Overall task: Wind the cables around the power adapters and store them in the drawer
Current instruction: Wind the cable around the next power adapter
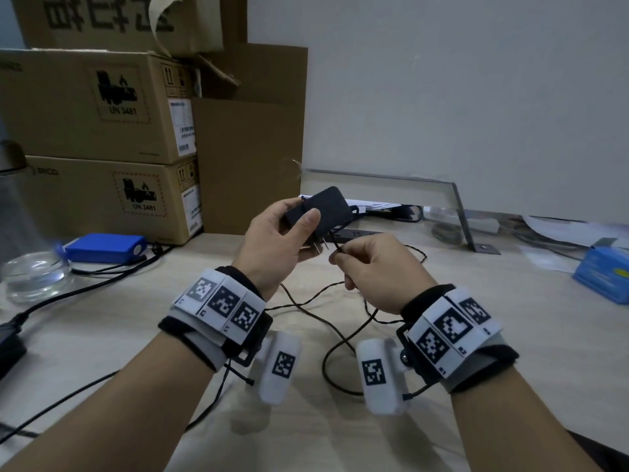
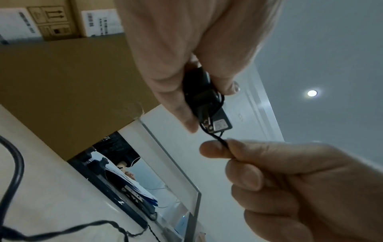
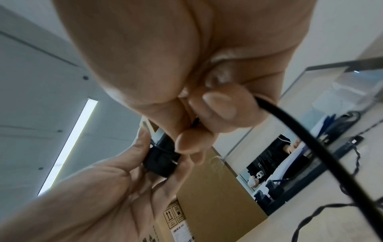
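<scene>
A black power adapter [image 1: 325, 209] with two metal prongs is held above the desk by my left hand [image 1: 286, 240], thumb across its face. In the left wrist view the adapter [image 2: 204, 101] shows a turn of cable round it. My right hand [image 1: 369, 267] pinches the thin black cable [image 1: 335, 248] just below the prongs, seen between thumb and forefinger in the left wrist view as cable [image 2: 220, 140]. The rest of the cable [image 1: 343, 338] trails in loose loops over the desk between my wrists. In the right wrist view the adapter [image 3: 161, 160] sits in the left palm. No drawer is in view.
Stacked cardboard boxes [image 1: 98, 137] stand at the back left. A blue battery pack [image 1: 105, 247] and a glass bowl [image 1: 34, 275] lie on the left. A black power strip [image 1: 357, 233] and a glass partition [image 1: 384, 189] are behind the hands, a blue box [image 1: 604, 274] at right.
</scene>
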